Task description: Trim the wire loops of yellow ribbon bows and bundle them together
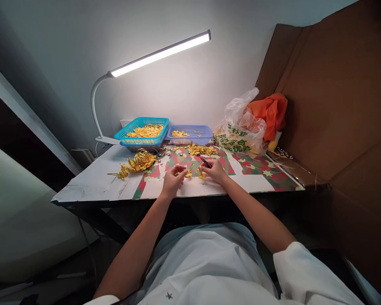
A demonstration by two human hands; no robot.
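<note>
Just above the table's near edge, the fingertips of my left hand [173, 181] are pinched on a small gold ornament [189, 173] with a thin stem. To its right, my right hand [215, 170] is closed around a slim dark tool [205, 162], whose exact kind is too small to tell. A second gold piece [201, 173] hangs at the right fingertips. Beyond my hands lies a loose pile of gold ornaments [200, 149], with small silvery beads near it. A bundle of gold ornaments [142, 160] rests on the left.
At the back stand a blue basket [118, 136] of gold pieces and a purple basket [191, 140] with fewer. A clip lamp [160, 54] shines overhead. Plastic bags [238, 127], an orange cloth [269, 112] and a tall cardboard sheet [339, 97] border the right side.
</note>
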